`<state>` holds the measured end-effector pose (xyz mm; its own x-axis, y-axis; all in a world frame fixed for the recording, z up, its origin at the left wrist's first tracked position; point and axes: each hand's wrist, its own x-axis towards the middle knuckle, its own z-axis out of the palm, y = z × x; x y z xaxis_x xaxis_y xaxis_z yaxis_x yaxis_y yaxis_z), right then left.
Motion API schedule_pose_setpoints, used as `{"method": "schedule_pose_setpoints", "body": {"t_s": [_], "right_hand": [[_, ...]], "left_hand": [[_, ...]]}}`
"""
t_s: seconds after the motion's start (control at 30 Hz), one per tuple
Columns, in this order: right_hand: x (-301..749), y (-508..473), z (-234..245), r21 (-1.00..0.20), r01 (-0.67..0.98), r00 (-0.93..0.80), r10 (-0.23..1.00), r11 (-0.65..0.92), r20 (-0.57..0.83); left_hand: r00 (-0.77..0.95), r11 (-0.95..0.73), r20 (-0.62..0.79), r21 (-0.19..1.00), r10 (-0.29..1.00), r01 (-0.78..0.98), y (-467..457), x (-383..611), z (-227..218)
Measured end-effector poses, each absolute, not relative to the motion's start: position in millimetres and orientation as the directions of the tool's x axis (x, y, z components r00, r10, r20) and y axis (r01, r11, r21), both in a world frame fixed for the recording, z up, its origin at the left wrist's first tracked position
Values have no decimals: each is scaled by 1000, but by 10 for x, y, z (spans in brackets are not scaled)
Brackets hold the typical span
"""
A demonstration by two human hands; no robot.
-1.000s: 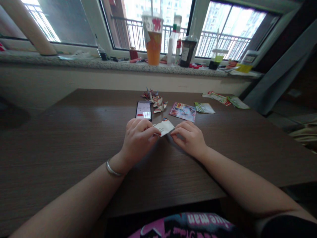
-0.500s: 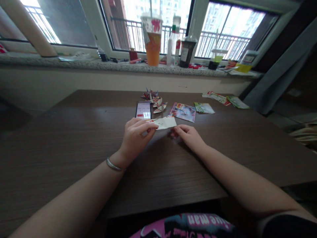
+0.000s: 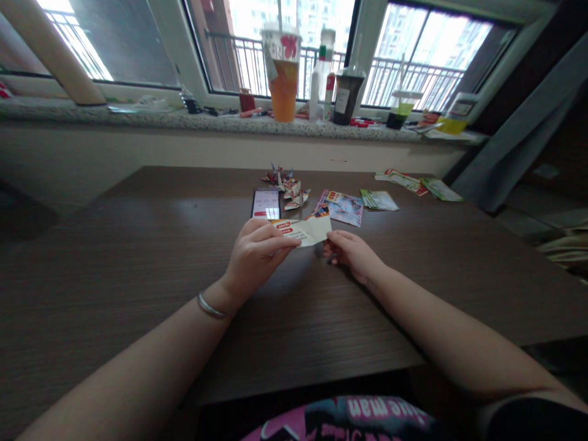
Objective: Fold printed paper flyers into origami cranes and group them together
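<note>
A creased piece of printed paper (image 3: pixel 315 231), cream with red labels and a dark, colourful far edge, is held just above the table. My left hand (image 3: pixel 260 248) is closed on its left part, fingers lying over the print. At the paper's right end, my right hand (image 3: pixel 351 251) pinches the corner between thumb and fingers. Right behind my left hand lies a phone (image 3: pixel 266 204) with a lit screen. Several folded paper figures (image 3: pixel 294 193) sit in a cluster beside the phone.
A colourful printed packet (image 3: pixel 343 208) lies behind my right hand, with a stack of green papers (image 3: pixel 379 200) to its right. More printed slips (image 3: pixel 407 182) are at the far right of the brown table (image 3: pixel 138 245). Cups and bottles, including an orange drink (image 3: pixel 283 86), line the windowsill (image 3: pixel 215 122).
The paper has tilted up and opened out, showing more red print and its colourful far edge. My right hand has moved slightly right and now grips the paper's corner.
</note>
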<state>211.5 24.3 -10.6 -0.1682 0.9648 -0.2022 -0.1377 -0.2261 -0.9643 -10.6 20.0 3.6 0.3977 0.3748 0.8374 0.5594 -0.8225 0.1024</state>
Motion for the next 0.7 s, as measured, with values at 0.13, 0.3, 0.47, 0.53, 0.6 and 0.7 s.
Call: {"method": "schedule_pose_setpoints", "body": {"t_s": [0.13, 0.3, 0.47, 0.53, 0.6, 0.7], "right_hand": [[2121, 244, -101, -939, -197, -210, 948, -281, -239], [2126, 270, -130, -925, -256, -219, 949, -281, -227], [2132, 302, -168, -929, -245, -210, 951, -276, -227], [2129, 302, -173, -936, -232, -204, 954, -266, -221], [2124, 295, -174, -944, -213, -198, 957, -252, -211], [2111, 280, -173, -959, -180, -200, 963, -219, -183]], "left_hand": [[383, -814, 837, 119, 390, 568, 214, -109, 23], [325, -778, 773, 321, 545, 541, 175, -88, 25], [52, -457, 458, 859, 888, 230, 198, -15, -93], [-27, -308, 314, 944, 949, 117, 242, 3, -171], [-90, -235, 243, 968, 966, 86, 278, 12, -227], [10, -152, 152, 988, 988, 15, 284, 19, -234]]}}
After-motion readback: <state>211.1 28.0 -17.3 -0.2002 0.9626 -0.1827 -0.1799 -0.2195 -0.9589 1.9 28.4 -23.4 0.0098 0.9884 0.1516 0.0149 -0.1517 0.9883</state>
